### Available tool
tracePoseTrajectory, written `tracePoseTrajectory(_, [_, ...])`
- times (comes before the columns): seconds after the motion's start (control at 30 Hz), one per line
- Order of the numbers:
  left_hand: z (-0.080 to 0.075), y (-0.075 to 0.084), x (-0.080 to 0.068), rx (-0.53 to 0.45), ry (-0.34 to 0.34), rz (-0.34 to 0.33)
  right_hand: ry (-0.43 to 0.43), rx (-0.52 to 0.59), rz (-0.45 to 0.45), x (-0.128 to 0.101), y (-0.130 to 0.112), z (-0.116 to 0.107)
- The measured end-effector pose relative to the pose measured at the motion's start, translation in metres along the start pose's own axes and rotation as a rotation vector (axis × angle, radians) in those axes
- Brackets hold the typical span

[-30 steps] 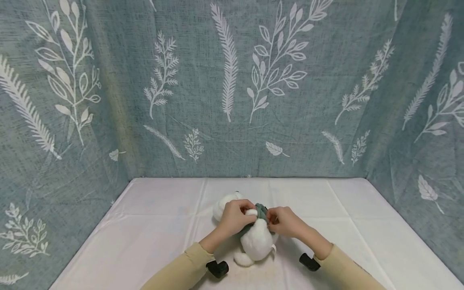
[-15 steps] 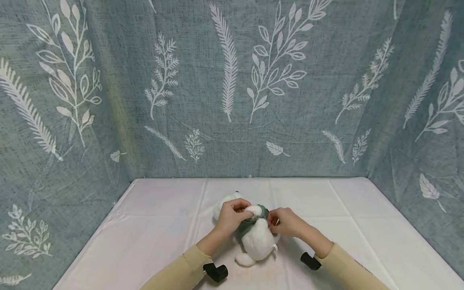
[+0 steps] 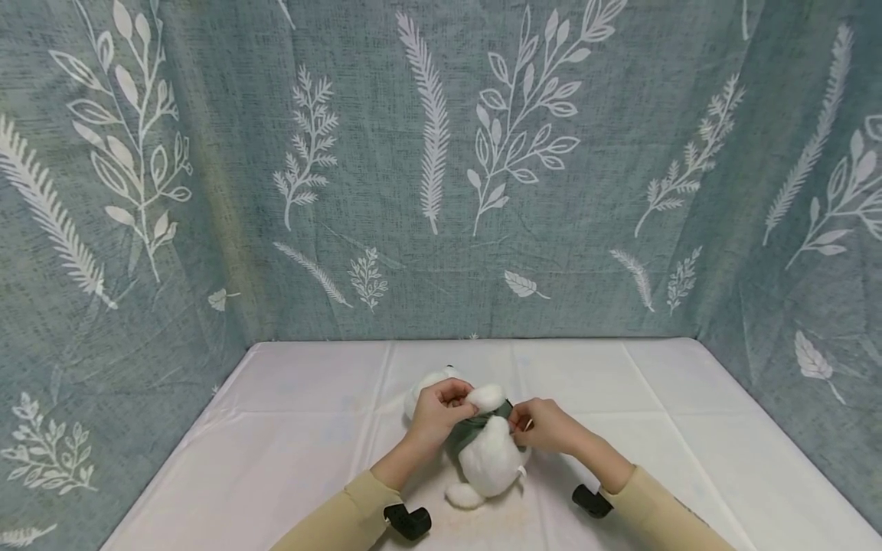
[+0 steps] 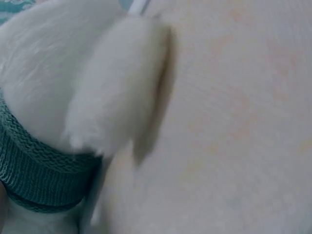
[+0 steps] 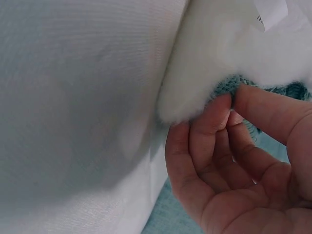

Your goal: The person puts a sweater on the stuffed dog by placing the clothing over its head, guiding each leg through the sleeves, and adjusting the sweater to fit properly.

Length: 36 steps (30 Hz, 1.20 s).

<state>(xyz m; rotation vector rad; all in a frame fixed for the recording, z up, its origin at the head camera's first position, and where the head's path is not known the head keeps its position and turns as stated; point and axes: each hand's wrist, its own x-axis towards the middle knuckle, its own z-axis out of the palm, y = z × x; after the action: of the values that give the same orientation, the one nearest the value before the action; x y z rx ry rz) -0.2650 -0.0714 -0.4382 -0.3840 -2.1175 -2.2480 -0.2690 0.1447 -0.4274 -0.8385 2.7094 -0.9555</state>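
Observation:
A white plush toy [image 3: 491,459] lies on the table with its head toward the back left, wearing a green knitted garment [image 3: 468,430] round its middle. My left hand [image 3: 437,413] has its thumb and fingers curled at the near end of the toy's upper white limb [image 3: 486,397], pinching there. On the other side my right hand [image 3: 540,422] pinches the edge of the garment between thumb and fingertips, plain in the right wrist view, where the knit [image 5: 226,85] bunches at the white fur. The left wrist view shows the ribbed knit band [image 4: 44,170] and a stubby limb [image 4: 119,87].
A white cloth covers the table [image 3: 310,428], with a leaf-patterned blue-green curtain [image 3: 386,168] on its back and sides. A white label [image 5: 272,12] sticks out of the toy. Black wrist mounts [image 3: 408,522] hang under both sleeves.
The toy's upper white limb now stands out farther past the green knit, toward the back right. The left hand has shifted slightly left; the right hand stays almost in place.

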Motion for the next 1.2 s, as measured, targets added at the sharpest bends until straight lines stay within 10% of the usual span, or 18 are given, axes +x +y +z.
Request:
tracePoseTrajectory(0.37, [0.0, -0.003, 0.004, 0.083, -0.05, 0.033, 0.017, 0.047, 0.003, -0.002, 0.007, -0.002])
tracePoseTrajectory(0.7, [-0.001, 0.037, -0.006, 0.176, -0.174, 0.084, -0.008, 0.209, 0.033, -0.003, 0.016, -0.008])
tracePoseTrajectory(1.2, [-0.033, 0.038, -0.013, 0.235, -0.132, 0.076, -0.129, 0.4, 0.078, 0.004, 0.021, -0.039])
